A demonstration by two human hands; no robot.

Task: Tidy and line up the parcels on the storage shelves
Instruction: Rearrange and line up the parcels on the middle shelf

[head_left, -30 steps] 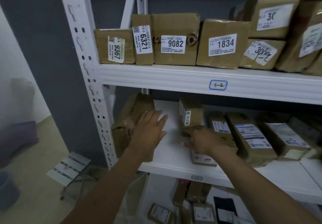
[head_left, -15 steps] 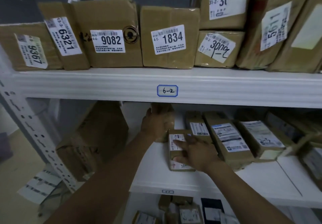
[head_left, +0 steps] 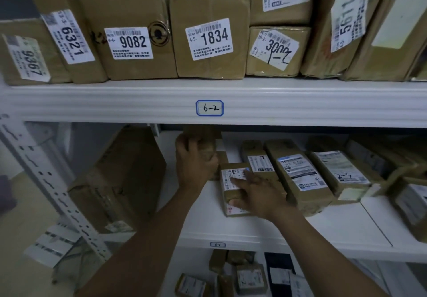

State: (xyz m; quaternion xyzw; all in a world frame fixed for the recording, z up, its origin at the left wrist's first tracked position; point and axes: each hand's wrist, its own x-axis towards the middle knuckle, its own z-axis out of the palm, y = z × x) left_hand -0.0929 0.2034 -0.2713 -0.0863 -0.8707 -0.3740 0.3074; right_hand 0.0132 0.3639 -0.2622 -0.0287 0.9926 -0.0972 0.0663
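On the middle shelf [head_left: 254,227], my left hand [head_left: 194,164] grips a small upright brown parcel [head_left: 205,141] towards the back. My right hand [head_left: 256,192] lies on a small flat parcel with a white label [head_left: 231,178], with the thumb at its near side and the fingers stretched over its top. To the right, several brown labelled parcels [head_left: 298,176] lie side by side. A row of brown boxes stands on the upper shelf [head_left: 208,93], among them 9082 [head_left: 129,42] and 1834 [head_left: 210,37].
A large brown box [head_left: 120,181] leans at the shelf's left end against the white perforated upright [head_left: 53,185]. More small parcels [head_left: 249,278] lie on the lowest shelf. Labelled sheets [head_left: 50,243] lie on the floor at the left.
The view has moved closer and to the right. My left hand left the large leaning box and took hold of the small upright parcel. My right hand has settled on the flat parcel.
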